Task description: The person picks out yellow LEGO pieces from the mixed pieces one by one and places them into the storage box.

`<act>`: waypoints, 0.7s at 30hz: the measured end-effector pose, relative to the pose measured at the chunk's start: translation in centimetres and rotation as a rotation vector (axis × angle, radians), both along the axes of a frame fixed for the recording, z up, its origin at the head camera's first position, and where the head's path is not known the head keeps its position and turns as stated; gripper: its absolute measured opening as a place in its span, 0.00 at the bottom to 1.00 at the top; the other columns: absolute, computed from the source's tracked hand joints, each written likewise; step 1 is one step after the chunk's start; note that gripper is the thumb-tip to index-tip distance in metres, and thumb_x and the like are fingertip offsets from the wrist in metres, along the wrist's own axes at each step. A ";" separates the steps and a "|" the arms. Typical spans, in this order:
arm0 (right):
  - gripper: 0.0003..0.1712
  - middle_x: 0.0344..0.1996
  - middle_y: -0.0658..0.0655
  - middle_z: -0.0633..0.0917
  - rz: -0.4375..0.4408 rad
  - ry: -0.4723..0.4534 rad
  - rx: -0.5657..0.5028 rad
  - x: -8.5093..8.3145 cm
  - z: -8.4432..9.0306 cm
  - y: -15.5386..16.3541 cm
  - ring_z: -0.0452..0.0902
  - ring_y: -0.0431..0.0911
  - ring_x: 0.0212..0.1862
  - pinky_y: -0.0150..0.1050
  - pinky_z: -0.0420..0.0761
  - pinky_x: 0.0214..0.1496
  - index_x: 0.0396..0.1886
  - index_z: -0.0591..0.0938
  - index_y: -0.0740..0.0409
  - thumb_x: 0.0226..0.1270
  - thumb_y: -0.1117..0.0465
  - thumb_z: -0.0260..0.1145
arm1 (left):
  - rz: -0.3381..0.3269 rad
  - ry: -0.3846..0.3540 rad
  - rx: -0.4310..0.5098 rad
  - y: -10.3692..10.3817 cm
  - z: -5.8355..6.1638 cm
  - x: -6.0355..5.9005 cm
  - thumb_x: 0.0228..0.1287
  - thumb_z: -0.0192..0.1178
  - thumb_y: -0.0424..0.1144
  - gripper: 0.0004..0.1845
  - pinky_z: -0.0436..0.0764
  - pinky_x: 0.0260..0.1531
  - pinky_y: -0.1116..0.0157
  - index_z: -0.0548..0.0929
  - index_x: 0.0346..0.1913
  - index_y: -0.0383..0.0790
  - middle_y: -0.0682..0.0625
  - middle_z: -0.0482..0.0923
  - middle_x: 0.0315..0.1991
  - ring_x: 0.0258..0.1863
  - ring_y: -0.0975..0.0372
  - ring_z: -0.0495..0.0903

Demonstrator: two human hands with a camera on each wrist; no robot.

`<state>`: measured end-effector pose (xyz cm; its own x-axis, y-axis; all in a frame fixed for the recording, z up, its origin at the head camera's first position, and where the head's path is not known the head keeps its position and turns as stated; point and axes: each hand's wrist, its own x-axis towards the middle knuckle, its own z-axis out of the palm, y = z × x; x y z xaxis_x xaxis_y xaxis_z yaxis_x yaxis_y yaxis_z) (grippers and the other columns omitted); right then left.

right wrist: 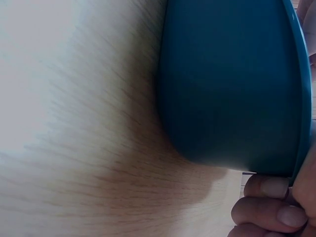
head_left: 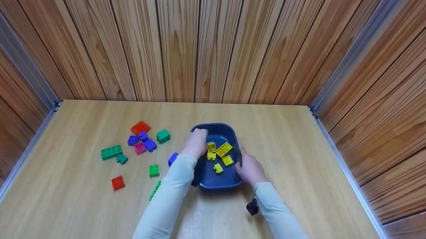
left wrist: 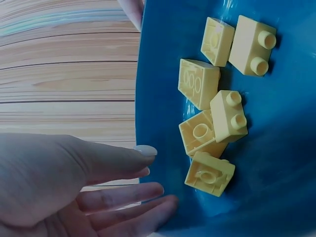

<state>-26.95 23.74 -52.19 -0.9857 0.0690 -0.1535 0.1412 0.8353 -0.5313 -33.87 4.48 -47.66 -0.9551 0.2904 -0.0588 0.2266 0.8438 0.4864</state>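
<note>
A dark blue plastic bin (head_left: 218,184) stands on the table with several yellow toy bricks (head_left: 224,149) lying loose inside. My left hand (head_left: 195,143) reaches over the bin's left rim; in the left wrist view its thumb and fairly straight fingers (left wrist: 121,197) overlap the rim and inner wall, with no brick between them. On the opposite side, my right hand (head_left: 251,168) grips the bin's right rim. The right wrist view has its curled fingers (right wrist: 266,212) at the edge of the bin (right wrist: 232,89), while most of that palm is out of frame.
Left of the bin lie loose bricks: a green one (head_left: 111,152), a red one (head_left: 118,182), a pink one (head_left: 140,148), purple ones (head_left: 150,145) and others. One purple brick (head_left: 173,158) is close by the left forearm. Wood-grain walls (head_left: 177,43) enclose the table's back and sides.
</note>
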 end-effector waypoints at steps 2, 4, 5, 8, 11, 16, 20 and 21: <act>0.37 0.52 0.65 0.79 0.004 0.010 0.005 0.0 0.1 0.0 0.78 0.49 0.36 0.44 0.80 0.41 0.74 0.57 0.59 0.68 0.60 0.58 | 0.006 -0.005 0.030 -0.3 0.1 0.3 0.66 0.56 0.27 0.14 0.77 0.52 0.56 0.78 0.54 0.33 0.40 0.79 0.50 0.48 0.51 0.79; 0.37 0.53 0.65 0.79 0.010 0.022 0.016 0.0 0.2 0.0 0.77 0.50 0.37 0.44 0.80 0.41 0.74 0.57 0.59 0.68 0.60 0.58 | 0.013 -0.017 0.056 -0.5 0.2 0.7 0.67 0.55 0.28 0.12 0.78 0.50 0.57 0.79 0.51 0.33 0.41 0.80 0.46 0.45 0.53 0.80; 0.37 0.53 0.65 0.79 0.011 0.026 0.020 0.0 0.2 0.0 0.77 0.50 0.36 0.44 0.80 0.41 0.74 0.58 0.59 0.68 0.60 0.58 | 0.012 -0.012 0.062 -0.7 0.3 0.9 0.67 0.55 0.28 0.10 0.79 0.49 0.58 0.80 0.49 0.33 0.42 0.80 0.44 0.42 0.54 0.80; 0.37 0.52 0.66 0.80 0.022 0.041 0.031 0.0 0.1 0.0 0.78 0.50 0.36 0.46 0.80 0.42 0.73 0.58 0.60 0.67 0.61 0.58 | 0.000 0.010 0.077 -1.1 0.2 1.6 0.67 0.55 0.28 0.07 0.81 0.44 0.59 0.81 0.44 0.33 0.43 0.80 0.38 0.36 0.56 0.80; 0.37 0.52 0.66 0.79 0.028 0.049 0.041 -0.1 0.0 0.0 0.77 0.51 0.37 0.47 0.80 0.45 0.73 0.58 0.62 0.67 0.61 0.58 | -0.017 0.028 0.093 -1.6 0.1 2.2 0.66 0.56 0.28 0.06 0.81 0.40 0.60 0.81 0.43 0.32 0.43 0.80 0.37 0.35 0.56 0.80; 0.37 0.54 0.67 0.78 0.026 0.028 0.034 -0.2 -0.1 -0.1 0.77 0.52 0.39 0.47 0.79 0.47 0.73 0.57 0.62 0.68 0.61 0.58 | -0.016 0.003 0.097 -2.1 0.0 3.0 0.68 0.57 0.32 0.08 0.81 0.39 0.61 0.81 0.45 0.33 0.45 0.80 0.37 0.36 0.57 0.79; 0.37 0.55 0.66 0.78 0.016 0.007 0.011 -0.1 -0.1 0.0 0.77 0.51 0.39 0.46 0.79 0.47 0.74 0.56 0.61 0.69 0.60 0.58 | -0.007 -0.022 0.099 -2.4 -0.1 3.8 0.69 0.57 0.35 0.10 0.81 0.42 0.60 0.81 0.49 0.36 0.45 0.79 0.40 0.38 0.57 0.79; 0.37 0.55 0.66 0.77 0.020 0.010 0.012 -0.1 -0.1 0.1 0.77 0.52 0.40 0.47 0.79 0.48 0.74 0.56 0.62 0.69 0.60 0.58 | -0.009 -0.023 0.105 -2.5 -0.2 4.1 0.69 0.57 0.35 0.10 0.81 0.42 0.60 0.81 0.49 0.36 0.46 0.79 0.40 0.38 0.57 0.79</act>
